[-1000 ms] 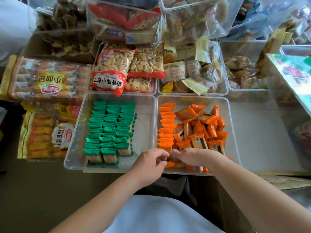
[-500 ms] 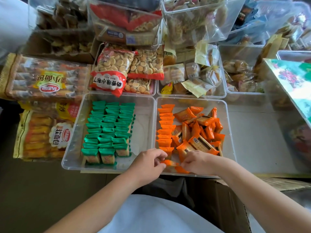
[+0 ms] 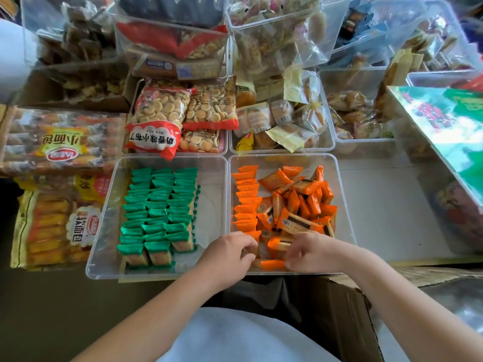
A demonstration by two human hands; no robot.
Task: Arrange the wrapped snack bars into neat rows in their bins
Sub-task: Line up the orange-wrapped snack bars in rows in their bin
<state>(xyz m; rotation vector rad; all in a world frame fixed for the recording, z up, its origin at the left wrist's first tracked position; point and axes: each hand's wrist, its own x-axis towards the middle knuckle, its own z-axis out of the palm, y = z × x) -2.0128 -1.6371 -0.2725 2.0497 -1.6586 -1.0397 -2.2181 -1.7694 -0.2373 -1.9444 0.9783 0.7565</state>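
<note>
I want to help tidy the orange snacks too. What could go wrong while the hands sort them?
1. The neat orange row stands right against the loose pile, so a bump from the left hand might topple it.
2. The pile is heaped, so pulling one bar out might slide others onto the row.
3. One orange bar lies flat by the right hand and could get squashed.

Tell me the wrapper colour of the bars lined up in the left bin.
Green bars, best in the head view.
</note>
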